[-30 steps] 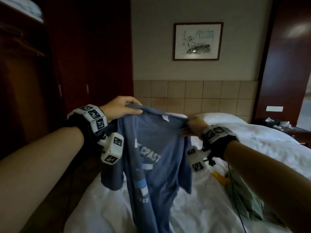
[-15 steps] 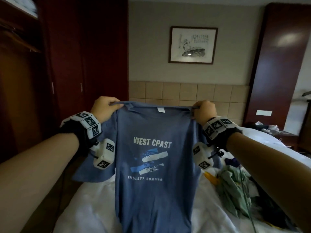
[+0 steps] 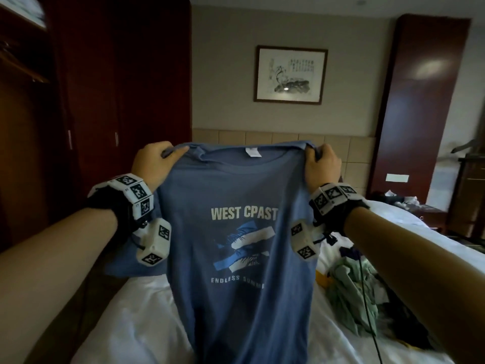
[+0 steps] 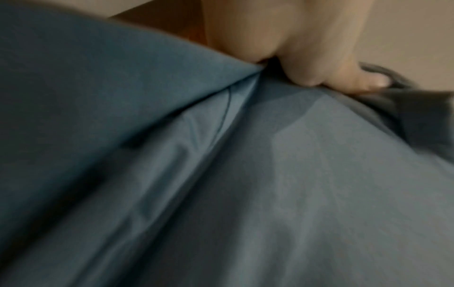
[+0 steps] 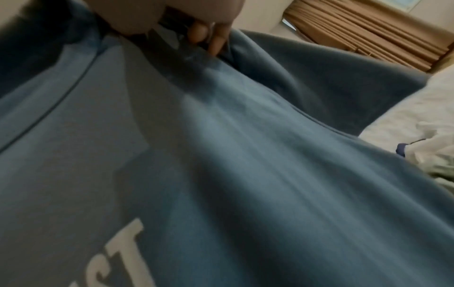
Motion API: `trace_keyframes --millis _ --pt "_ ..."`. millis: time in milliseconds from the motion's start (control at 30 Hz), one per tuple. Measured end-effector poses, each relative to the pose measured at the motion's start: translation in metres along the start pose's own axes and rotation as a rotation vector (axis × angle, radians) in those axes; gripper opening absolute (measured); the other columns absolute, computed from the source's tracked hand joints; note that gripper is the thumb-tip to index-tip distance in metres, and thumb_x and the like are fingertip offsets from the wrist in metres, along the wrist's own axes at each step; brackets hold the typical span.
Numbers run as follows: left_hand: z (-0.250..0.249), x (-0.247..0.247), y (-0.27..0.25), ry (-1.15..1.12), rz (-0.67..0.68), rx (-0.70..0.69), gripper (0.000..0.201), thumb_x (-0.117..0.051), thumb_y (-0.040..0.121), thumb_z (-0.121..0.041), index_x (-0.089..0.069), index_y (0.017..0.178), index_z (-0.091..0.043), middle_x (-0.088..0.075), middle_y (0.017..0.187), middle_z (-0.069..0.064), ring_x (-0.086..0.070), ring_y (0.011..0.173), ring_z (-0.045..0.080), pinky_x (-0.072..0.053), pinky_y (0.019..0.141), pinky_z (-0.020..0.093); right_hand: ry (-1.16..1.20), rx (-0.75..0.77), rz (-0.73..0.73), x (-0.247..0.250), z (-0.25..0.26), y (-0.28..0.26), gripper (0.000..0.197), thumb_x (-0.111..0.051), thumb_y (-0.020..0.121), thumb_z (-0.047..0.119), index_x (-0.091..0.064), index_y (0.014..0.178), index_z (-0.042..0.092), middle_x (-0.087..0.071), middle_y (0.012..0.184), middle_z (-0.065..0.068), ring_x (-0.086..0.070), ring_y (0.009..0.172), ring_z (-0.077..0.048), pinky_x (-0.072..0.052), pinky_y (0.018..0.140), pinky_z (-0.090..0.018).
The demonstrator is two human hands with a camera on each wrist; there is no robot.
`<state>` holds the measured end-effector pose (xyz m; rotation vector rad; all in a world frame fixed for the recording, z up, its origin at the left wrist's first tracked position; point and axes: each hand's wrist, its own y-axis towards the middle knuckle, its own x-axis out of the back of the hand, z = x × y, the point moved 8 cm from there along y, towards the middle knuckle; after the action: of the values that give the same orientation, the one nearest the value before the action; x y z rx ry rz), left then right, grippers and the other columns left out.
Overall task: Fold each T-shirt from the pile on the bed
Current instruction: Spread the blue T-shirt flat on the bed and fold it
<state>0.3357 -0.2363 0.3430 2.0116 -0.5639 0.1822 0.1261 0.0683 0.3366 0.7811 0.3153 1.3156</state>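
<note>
Since a second ago, when the shirt hung bunched and twisted between hands set close together, my hands have drawn apart and the blue T-shirt (image 3: pixel 236 232) now hangs open, printed front toward me. At centre left of the head view, my left hand (image 3: pixel 154 164) pinches one shoulder seam, thumb over the fabric; the left wrist view confirms the thumb pressed on the cloth. At centre right, my right hand (image 3: pixel 321 166) grips the other shoulder, fingertips (image 5: pixel 206 36) curled into the fabric in the right wrist view. The collar runs level between them, white neck label showing, and the body drops straight down through the centre of the frame, its hem out of sight below the bottom edge.

Beneath lies the white bed (image 3: pixel 131 324). At lower right, the pile (image 3: pixel 351 292) of unfolded clothes, green ones uppermost, waits just beside the hanging shirt.

I judge the step in hand to be spreading the shirt for laying down. Done well, I would keep both shoulders level and taut, lower the hem first onto the bare sheet at lower left, clear of the pile, and let the shirt settle without creases.
</note>
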Motion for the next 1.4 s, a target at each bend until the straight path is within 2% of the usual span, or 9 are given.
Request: trace_keyframes --millis 167,333,467,567,700,867,1033,1233,1400 --pt "-0.022 0.010 -0.007 -0.040 0.206 -0.036 0.025 -0.078 0.075 -0.030 -0.056 0.072 -0.019 -0.062 0.074 0.009 -0.055 0.070 0.021 -0.045 0.068 0.035 -0.075 0.025 -0.044 0.037 0.024 -0.008 0.028 -0.045 0.095 0.036 -0.047 0.081 0.012 -0.059 0.099 -0.018 -0.047 0.106 -0.035 -0.036 0.084 -0.039" --pt "-0.057 0.050 -0.014 -0.140 0.134 -0.106 0.032 -0.076 0.078 -0.013 -0.053 0.078 -0.035 -0.060 0.080 0.003 -0.055 0.068 0.002 -0.045 0.072 0.028 -0.215 0.090 -0.103 0.087 0.059 -0.022 0.044 -0.042 0.095 0.049 -0.058 0.089 0.008 -0.060 0.106 -0.016 -0.046 0.108 -0.033 -0.037 0.088 -0.041" --pt "-0.085 0.080 -0.013 -0.241 0.065 -0.132 0.016 -0.067 0.085 -0.005 -0.062 0.081 -0.019 -0.063 0.073 -0.011 -0.056 0.066 -0.007 -0.048 0.075 0.023 0.037 0.068 -0.063 0.110 0.075 -0.029 0.037 -0.047 0.093 0.048 -0.051 0.083 0.012 -0.056 0.084 -0.007 -0.052 0.079 -0.025 -0.036 0.071 -0.030" --pt "-0.094 0.091 -0.011 -0.358 0.059 -0.072 0.013 -0.065 0.086 -0.005 -0.063 0.077 -0.015 -0.065 0.060 -0.017 -0.060 0.059 -0.005 -0.049 0.060 0.011 0.037 0.091 -0.068 0.126 0.084 -0.030 0.043 -0.052 0.090 0.051 -0.042 0.068 0.016 -0.047 0.067 0.002 -0.046 0.061 -0.016 -0.032 0.066 -0.028" --pt "-0.080 0.081 -0.014 -0.429 0.106 0.025 0.015 -0.061 0.091 -0.016 -0.064 0.077 -0.012 -0.065 0.058 -0.014 -0.060 0.057 -0.002 -0.050 0.057 0.012 -0.031 0.102 -0.005 0.119 0.072 -0.026 0.046 -0.055 0.086 0.056 -0.040 0.063 0.019 -0.047 0.063 0.002 -0.043 0.057 -0.012 -0.031 0.054 -0.028" --pt "-0.012 0.026 -0.022 -0.324 0.145 0.161 0.036 -0.057 0.095 -0.025 -0.061 0.076 0.005 -0.055 0.074 0.012 -0.051 0.069 0.018 -0.041 0.066 0.030 -0.133 0.014 0.259 0.058 0.012 -0.025 0.045 -0.064 0.081 0.052 -0.057 0.072 0.009 -0.059 0.074 -0.008 -0.055 0.074 -0.024 -0.039 0.065 -0.028" --pt "0.095 -0.067 -0.051 -0.150 0.289 0.339 0.048 -0.053 0.096 -0.036 -0.052 0.061 -0.003 -0.048 0.066 0.009 -0.045 0.068 0.018 -0.034 0.068 0.031 -0.400 -0.111 0.561 -0.026 -0.098 -0.042 0.048 -0.062 0.086 0.046 -0.045 0.053 0.016 -0.048 0.060 -0.005 -0.051 0.077 -0.027 -0.035 0.070 -0.030" --pt "0.181 -0.176 -0.081 -0.017 0.414 0.369 0.050 -0.048 0.099 -0.022 -0.033 0.053 -0.010 -0.034 0.056 0.009 -0.035 0.061 0.019 -0.026 0.060 0.031 -0.466 -0.193 0.651 -0.105 -0.216 -0.051 0.042 -0.056 0.092 0.038 -0.046 0.056 0.019 -0.048 0.062 -0.002 -0.049 0.074 -0.025 -0.034 0.068 -0.029" --pt "0.250 -0.247 -0.083 0.035 0.423 0.420 0.046 -0.049 0.099 -0.023 -0.047 0.064 0.007 -0.043 0.061 0.014 -0.039 0.063 0.020 -0.028 0.060 0.030 -0.498 -0.241 0.658 -0.160 -0.290 -0.039 0.043 -0.052 0.094 0.042 -0.048 0.059 0.016 -0.047 0.059 0.000 -0.047 0.063 -0.022 -0.032 0.064 -0.028"
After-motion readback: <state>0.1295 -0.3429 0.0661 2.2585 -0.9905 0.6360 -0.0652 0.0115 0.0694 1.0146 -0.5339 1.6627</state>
